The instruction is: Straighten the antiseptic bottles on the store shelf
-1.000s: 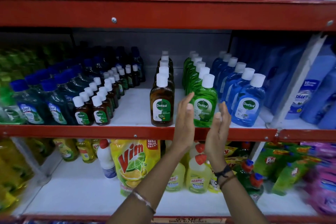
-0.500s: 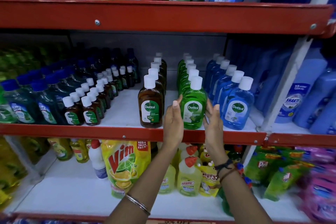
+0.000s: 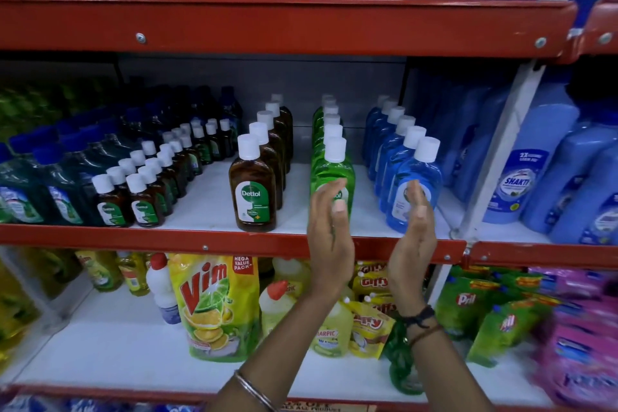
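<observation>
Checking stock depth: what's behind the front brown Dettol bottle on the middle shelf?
Behind the front brown Dettol bottle a single-file row of matching brown bottles with white caps runs toward the back. Mostly caps and shoulders show; their labels are hidden by the bottles in front.

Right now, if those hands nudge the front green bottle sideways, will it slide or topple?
The green bottle looks tall and narrow, so a push near its white cap may tip it. It appears full, so probably steady if pushed low. The white shelf looks smooth, so sliding seems likely.
</observation>
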{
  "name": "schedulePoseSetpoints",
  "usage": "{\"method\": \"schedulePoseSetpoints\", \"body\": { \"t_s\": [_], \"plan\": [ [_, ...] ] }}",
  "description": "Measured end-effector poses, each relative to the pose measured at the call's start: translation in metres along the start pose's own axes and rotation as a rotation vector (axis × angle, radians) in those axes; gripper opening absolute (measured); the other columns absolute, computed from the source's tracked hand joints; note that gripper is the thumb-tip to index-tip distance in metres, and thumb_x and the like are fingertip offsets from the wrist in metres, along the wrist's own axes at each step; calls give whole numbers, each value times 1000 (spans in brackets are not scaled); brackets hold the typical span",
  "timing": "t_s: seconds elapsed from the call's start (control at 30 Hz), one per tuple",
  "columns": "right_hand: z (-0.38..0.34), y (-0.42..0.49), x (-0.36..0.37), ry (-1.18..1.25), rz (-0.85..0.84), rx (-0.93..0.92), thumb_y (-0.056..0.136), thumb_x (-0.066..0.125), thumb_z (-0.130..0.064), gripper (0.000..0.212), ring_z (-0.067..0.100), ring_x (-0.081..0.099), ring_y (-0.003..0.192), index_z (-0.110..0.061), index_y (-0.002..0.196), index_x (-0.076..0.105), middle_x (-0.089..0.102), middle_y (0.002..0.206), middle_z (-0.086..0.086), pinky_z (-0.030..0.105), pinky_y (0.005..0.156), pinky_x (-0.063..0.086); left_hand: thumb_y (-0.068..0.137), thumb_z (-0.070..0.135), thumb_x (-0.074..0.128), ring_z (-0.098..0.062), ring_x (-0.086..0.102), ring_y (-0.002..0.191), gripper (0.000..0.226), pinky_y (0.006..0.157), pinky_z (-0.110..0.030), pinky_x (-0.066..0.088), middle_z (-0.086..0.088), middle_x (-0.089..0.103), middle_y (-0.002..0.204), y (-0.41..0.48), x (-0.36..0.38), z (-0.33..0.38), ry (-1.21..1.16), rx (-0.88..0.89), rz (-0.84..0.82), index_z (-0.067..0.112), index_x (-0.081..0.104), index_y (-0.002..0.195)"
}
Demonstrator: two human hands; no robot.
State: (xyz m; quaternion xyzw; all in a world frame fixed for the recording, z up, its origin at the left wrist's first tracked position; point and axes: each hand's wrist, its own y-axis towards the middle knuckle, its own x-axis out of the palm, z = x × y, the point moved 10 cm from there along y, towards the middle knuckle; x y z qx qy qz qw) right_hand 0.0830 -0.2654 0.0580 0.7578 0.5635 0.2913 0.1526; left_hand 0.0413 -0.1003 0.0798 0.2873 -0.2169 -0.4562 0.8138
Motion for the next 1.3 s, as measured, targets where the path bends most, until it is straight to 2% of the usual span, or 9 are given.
{"method": "schedulePoseSetpoints", "body": {
  "t_s": [0.17, 0.27, 0.37, 0.5, 0.67, 0.83, 1.07, 1.23, 1.3],
  "plan": [
    [12, 28, -35, -66, 75, 50, 93, 27, -65, 57, -11, 35, 132, -35, 141, 36, 37, 145, -19, 5, 101, 33, 105, 40, 32, 0, 43, 131, 43, 107, -14, 34, 5, 44, 145, 1, 87, -25, -85, -282, -346, 22, 41, 143],
    [21, 37, -42, -66, 58, 92, 100, 25, -49, 48, -6, 37, 132, -34, 145, 33, 35, 151, -11, 7, 99, 37, 105, 39, 30, -8, 38, 137, 47, 117, -27, 31, -3, 37, 152, 12, 111, -41, -46, -346, -374, 20, 35, 147],
    [29, 41, -41, -13, -28, 146, 97, 25, -53, 56, 4, 43, 133, -27, 146, 36, 41, 151, -3, 20, 104, 42, 100, 57, 25, -10, 36, 141, 51, 119, -38, 31, 0, 36, 155, 11, 121, -54, -63, -352, -419, 36, 35, 145],
    [37, 52, -42, 45, -91, 237, 101, 23, -43, 49, -10, 50, 117, -24, 142, 41, 48, 142, -7, 6, 84, 46, 80, 88, 25, -9, 41, 139, 52, 116, -47, 36, 9, 43, 151, 9, 113, -66, -97, -343, -375, 67, 41, 125],
    [38, 61, -41, 73, -163, 300, 94, 23, -52, 49, -12, 52, 108, -33, 133, 45, 51, 133, -11, 5, 74, 48, 72, 95, 24, -12, 43, 137, 51, 115, -50, 36, 7, 47, 147, 6, 110, -68, -77, -367, -353, 76, 44, 114],
    [41, 63, -45, 85, -156, 318, 101, 21, -43, 51, -4, 53, 110, -20, 139, 46, 53, 133, -6, 4, 69, 48, 75, 94, 23, -11, 44, 136, 52, 114, -50, 38, 7, 48, 146, 4, 107, -65, -50, -378, -322, 73, 45, 117],
    [37, 63, -46, 54, -156, 307, 96, 24, -51, 56, -1, 55, 110, -23, 137, 48, 55, 129, -4, 6, 69, 50, 78, 90, 22, -8, 45, 135, 51, 113, -47, 40, 9, 48, 145, 2, 106, -60, -33, -368, -334, 70, 45, 119],
    [20, 45, -81, -133, -12, 133, 94, 31, -62, 58, 15, 53, 127, -25, 135, 51, 55, 138, 0, 37, 103, 46, 104, 48, 27, 21, 39, 121, 46, 103, -6, 32, 12, 47, 136, 9, 86, -13, 54, -130, -287, 27, 46, 140],
    [9, 15, -107, -193, 70, 86, 91, 32, -64, 52, 19, 56, 122, -33, 126, 55, 58, 134, 2, 43, 102, 47, 104, 48, 29, 8, 41, 128, 50, 106, -12, 33, 8, 50, 136, 21, 61, 30, 88, 52, -175, 19, 49, 138]
  ]
}}
